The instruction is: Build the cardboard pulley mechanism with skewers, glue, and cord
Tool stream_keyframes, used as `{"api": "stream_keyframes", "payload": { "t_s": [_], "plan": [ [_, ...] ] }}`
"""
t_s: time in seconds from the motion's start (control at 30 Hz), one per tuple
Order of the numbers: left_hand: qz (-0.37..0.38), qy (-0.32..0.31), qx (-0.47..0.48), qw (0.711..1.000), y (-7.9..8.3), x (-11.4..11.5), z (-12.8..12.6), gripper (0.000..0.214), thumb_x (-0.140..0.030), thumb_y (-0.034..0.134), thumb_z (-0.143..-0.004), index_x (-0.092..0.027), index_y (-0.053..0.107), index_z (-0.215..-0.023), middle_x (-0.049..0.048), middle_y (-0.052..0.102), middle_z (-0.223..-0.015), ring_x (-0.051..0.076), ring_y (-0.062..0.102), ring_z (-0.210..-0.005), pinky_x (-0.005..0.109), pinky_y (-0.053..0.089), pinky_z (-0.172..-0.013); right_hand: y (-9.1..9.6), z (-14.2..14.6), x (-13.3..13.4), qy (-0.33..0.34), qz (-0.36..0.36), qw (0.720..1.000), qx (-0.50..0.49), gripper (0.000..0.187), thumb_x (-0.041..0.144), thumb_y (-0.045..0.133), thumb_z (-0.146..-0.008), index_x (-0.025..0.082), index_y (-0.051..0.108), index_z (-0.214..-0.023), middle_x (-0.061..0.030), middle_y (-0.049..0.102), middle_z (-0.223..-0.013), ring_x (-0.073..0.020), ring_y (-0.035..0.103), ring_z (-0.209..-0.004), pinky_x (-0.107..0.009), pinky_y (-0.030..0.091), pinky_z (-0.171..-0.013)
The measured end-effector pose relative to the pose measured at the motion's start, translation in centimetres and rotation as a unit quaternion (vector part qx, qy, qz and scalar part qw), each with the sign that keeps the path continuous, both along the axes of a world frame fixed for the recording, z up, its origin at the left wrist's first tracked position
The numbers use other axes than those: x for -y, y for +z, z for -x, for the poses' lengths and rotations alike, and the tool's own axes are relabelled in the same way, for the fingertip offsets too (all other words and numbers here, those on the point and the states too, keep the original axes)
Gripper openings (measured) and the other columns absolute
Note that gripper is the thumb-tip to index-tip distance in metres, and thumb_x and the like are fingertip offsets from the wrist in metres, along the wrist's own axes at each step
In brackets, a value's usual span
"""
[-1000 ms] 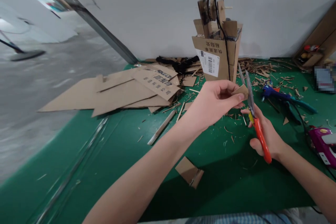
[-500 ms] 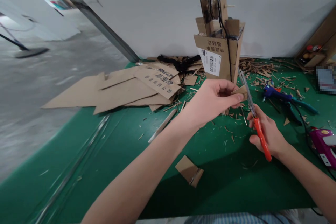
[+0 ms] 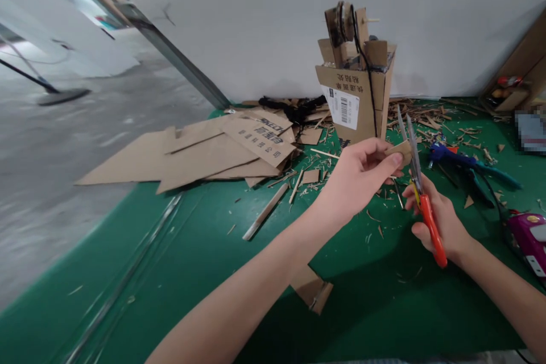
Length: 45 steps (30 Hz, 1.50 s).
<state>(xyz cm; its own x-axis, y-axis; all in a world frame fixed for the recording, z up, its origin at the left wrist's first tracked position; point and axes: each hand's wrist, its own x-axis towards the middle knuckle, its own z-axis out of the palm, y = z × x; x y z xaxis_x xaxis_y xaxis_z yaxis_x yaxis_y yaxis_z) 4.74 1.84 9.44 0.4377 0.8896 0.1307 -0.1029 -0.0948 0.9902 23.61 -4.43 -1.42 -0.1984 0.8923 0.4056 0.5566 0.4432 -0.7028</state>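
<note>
Between the thumb and fingers of my left hand (image 3: pixel 369 168) is pinched a small piece of cardboard (image 3: pixel 400 152). My right hand (image 3: pixel 441 216) grips red-handled scissors (image 3: pixel 430 226), their blades pointing up and spread apart beside the right edge of that piece. Whether a blade touches the cardboard I cannot tell. Behind my hands stands an upright cardboard box (image 3: pixel 362 91) with a wheel (image 3: pixel 344 21) and a black cord at its top. Below my left forearm, partly hidden by it, lies a flat cardboard piece (image 3: pixel 313 290).
Flat cardboard sheets (image 3: pixel 205 153) are piled at the left on the green table (image 3: pixel 205 273). Scraps are strewn around the box. To the right lie a blue glue gun (image 3: pixel 452 156) with a cord and a purple device (image 3: pixel 529 239). A wooden strip (image 3: pixel 265 211) lies left of my hands.
The scissors' blades have spread apart. Both hands sit slightly further right and lower in the picture, and the view itself has shifted a little.
</note>
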Motion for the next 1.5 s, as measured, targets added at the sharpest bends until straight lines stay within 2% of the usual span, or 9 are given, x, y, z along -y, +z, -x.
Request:
{"api": "stream_keyframes", "payload": {
  "t_s": [0.23,0.43,0.7,0.83,0.97,1.13,1.3,1.37,1.5],
  "plan": [
    [-0.007,-0.005,-0.011,1.000,0.4,0.5,0.1,0.016,-0.030,0.069,-0.085,-0.015,0.065,-0.080,-0.0005,0.063,-0.071,0.009,0.059,-0.065,0.023,0.049,-0.063,0.2,-0.2,0.0,0.035,-0.017,0.999,-0.029,0.085,0.082,0.039,-0.086,0.022,0.037,-0.147,-0.0097,0.062,-0.105,-0.0198,0.063,-0.076,-0.036,0.058,-0.068],
    [-0.002,-0.001,0.012,1.000,0.1,1.3,0.1,0.015,-0.028,0.069,-0.085,-0.015,0.063,-0.081,-0.0009,0.063,-0.072,0.009,0.060,-0.066,0.022,0.050,-0.063,0.5,-0.7,0.2,0.059,-0.017,0.998,-0.027,0.092,0.084,0.042,-0.084,0.020,0.035,-0.151,-0.0089,0.063,-0.103,-0.0189,0.061,-0.075,-0.035,0.057,-0.070],
    [0.003,0.024,-0.005,1.000,0.3,1.1,0.0,0.010,-0.023,0.066,-0.085,-0.015,0.061,-0.080,0.0002,0.063,-0.072,0.010,0.059,-0.065,0.022,0.047,-0.060,0.9,-0.9,0.0,0.078,0.006,0.996,-0.043,0.094,0.083,0.042,-0.084,0.020,0.035,-0.153,-0.0082,0.062,-0.103,-0.0177,0.059,-0.076,-0.034,0.055,-0.070],
    [0.032,0.023,0.039,0.998,-0.2,1.3,-0.6,0.011,-0.022,0.066,-0.086,-0.016,0.059,-0.082,-0.0005,0.063,-0.075,0.008,0.061,-0.068,0.021,0.050,-0.065,0.8,-0.7,0.0,0.071,0.012,0.996,-0.052,0.093,0.085,0.040,-0.083,0.020,0.038,-0.149,-0.0073,0.061,-0.099,-0.0184,0.060,-0.075,-0.036,0.056,-0.070],
    [0.062,0.028,0.083,0.994,-0.8,1.4,-0.7,0.013,-0.023,0.069,-0.085,-0.017,0.058,-0.085,-0.0014,0.064,-0.078,0.009,0.064,-0.068,0.021,0.053,-0.065,0.3,-0.2,0.0,0.041,0.021,0.998,-0.049,0.094,0.085,0.043,-0.082,0.022,0.033,-0.152,-0.0115,0.062,-0.108,-0.0236,0.064,-0.084,-0.040,0.057,-0.074],
    [0.087,0.037,0.101,0.990,-1.6,0.5,-0.2,0.016,-0.029,0.074,-0.082,-0.017,0.064,-0.084,-0.0012,0.065,-0.072,0.009,0.061,-0.064,0.021,0.051,-0.062,0.3,0.5,0.0,0.021,0.037,0.999,-0.029,0.103,0.086,0.046,-0.080,0.023,0.025,-0.158,-0.0183,0.060,-0.129,-0.0349,0.064,-0.109,-0.050,0.057,-0.086],
    [0.053,0.038,0.054,0.996,-1.7,-0.3,0.5,0.014,-0.028,0.073,-0.083,-0.016,0.068,-0.079,-0.0007,0.064,-0.067,0.010,0.060,-0.063,0.022,0.052,-0.064,1.2,0.4,0.4,0.064,0.057,0.996,-0.014,0.102,0.083,0.039,-0.086,0.024,0.008,-0.163,-0.0192,0.036,-0.159,-0.0397,0.047,-0.137,-0.051,0.055,-0.093],
    [0.036,0.039,0.023,0.998,-1.4,-0.4,0.7,0.015,-0.030,0.074,-0.083,-0.016,0.069,-0.079,0.0000,0.066,-0.068,0.010,0.061,-0.063,0.023,0.053,-0.064,1.4,0.3,0.5,0.072,0.055,0.996,-0.010,0.101,0.083,0.035,-0.086,0.025,0.006,-0.163,-0.0187,0.032,-0.161,-0.0399,0.043,-0.140,-0.051,0.055,-0.094],
    [0.025,0.029,-0.026,0.999,-0.4,-0.6,1.2,0.015,-0.029,0.074,-0.083,-0.015,0.070,-0.078,0.0008,0.067,-0.069,0.011,0.062,-0.063,0.023,0.052,-0.063,1.3,0.3,0.2,0.066,0.054,0.996,-0.020,0.103,0.086,0.036,-0.083,0.024,0.011,-0.163,-0.0201,0.042,-0.155,-0.0394,0.052,-0.132,-0.053,0.055,-0.092]
  ]
}}
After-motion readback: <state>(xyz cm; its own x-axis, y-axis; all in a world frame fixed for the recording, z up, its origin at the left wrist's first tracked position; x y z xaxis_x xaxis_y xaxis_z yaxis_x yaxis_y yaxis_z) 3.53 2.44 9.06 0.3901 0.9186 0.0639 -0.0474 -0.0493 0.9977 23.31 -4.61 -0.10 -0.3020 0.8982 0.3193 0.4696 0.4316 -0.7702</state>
